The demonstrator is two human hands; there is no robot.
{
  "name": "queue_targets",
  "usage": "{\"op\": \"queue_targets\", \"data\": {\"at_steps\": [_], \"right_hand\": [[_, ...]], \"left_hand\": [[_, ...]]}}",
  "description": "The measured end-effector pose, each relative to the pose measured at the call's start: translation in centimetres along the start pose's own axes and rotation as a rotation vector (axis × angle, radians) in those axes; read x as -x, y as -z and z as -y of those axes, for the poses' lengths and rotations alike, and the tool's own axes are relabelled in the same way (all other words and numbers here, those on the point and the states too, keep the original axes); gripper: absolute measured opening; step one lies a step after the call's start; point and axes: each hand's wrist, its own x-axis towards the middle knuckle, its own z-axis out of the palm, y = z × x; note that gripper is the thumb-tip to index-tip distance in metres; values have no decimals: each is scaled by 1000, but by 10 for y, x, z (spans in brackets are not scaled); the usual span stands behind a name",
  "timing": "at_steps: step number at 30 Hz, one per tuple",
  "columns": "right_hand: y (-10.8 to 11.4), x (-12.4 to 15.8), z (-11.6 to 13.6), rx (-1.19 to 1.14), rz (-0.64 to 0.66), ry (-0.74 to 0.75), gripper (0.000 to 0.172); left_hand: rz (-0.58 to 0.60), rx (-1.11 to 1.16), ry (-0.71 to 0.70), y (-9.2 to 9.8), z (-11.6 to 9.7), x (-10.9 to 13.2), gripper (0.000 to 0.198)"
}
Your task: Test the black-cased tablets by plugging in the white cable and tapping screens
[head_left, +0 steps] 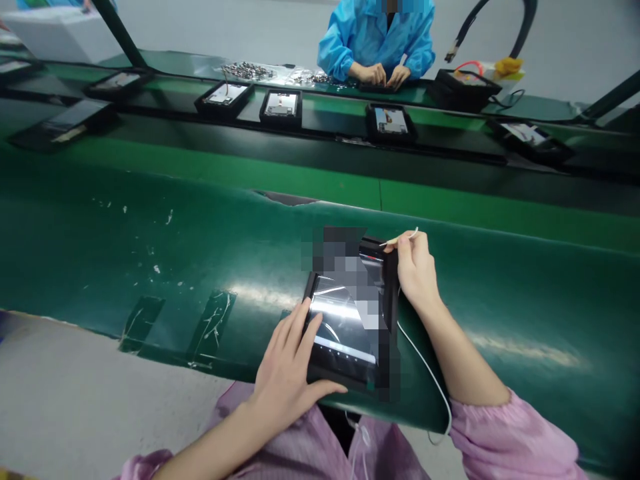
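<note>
A black tablet-like device with a glossy screen lies on the green work surface in front of me; part of it is blurred out. My left hand rests along its left and lower edges, fingers stretched out and apart. At the device's upper right corner, my right hand pinches a thin whitish stick-like piece, whose tip points at the frame there. What kind of piece it is I cannot make out. From the device's right side a white cable runs down over the table edge.
Beyond my bench runs a green and black line with several black trays or housings holding pale parts. Across it, a person in a blue smock handles a dark piece. Small metal parts lie on plastic near that person. A white box stands far left.
</note>
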Motion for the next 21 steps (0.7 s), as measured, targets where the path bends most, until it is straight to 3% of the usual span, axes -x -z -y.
{"op": "queue_targets", "data": {"at_steps": [6,12,18,21], "right_hand": [[1,11,7,-37,-7,-12,38],[2,11,15,-270,-87,-44,34],[22,25,64,-635,-293,81,23],[33,38,89,-651,-331,105,21]], "left_hand": [[16,13,26,-1,-1,4,96],[14,38,60,-4,-1,4,104],[-73,124,147,-10,-2,9,141],[-78,328,239,-8,-2,7,140]]}}
